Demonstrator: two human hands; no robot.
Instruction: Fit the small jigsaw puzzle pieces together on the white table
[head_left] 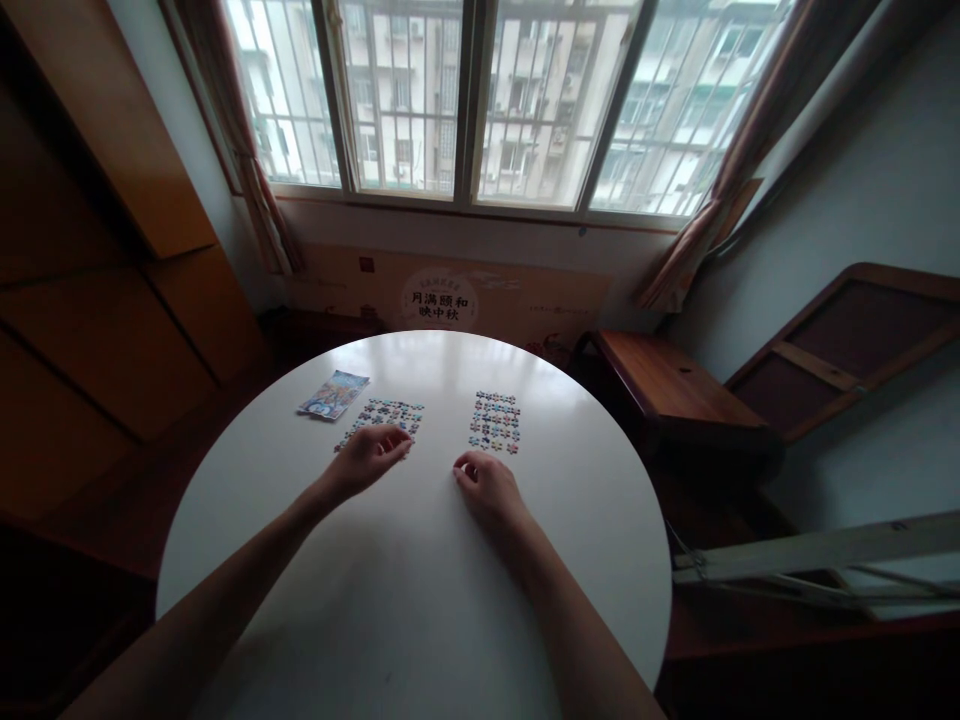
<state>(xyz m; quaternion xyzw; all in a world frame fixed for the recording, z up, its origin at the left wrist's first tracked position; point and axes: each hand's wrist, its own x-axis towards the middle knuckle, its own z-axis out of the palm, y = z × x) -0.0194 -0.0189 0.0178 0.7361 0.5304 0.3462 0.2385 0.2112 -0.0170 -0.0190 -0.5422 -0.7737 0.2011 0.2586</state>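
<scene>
Round white worktop, pale light reflected along its far edge. Two blocks of small jigsaw pieces lie flat on it, beyond the middle. The left block sits in loose rows, its near part hidden by the left hand. The right block is set out in short rows, pieces mostly separate, a bare strip of surface between the two blocks.

Left hand reaches over the near side of its block, fingers bent toward the thumb; cannot tell whether a piece is pinched there. Right hand is just on the near side of the right block, fingers curled in, thumb close to them; whether it grasps anything cannot be made out.

Printed picture sheet, blue and orange, lies slanted beside the left block, toward the far left edge.

Beyond the worktop: a tan panel with Chinese lettering under a barred window. Wooden bench to the right, wooden cabinet to the left.
</scene>
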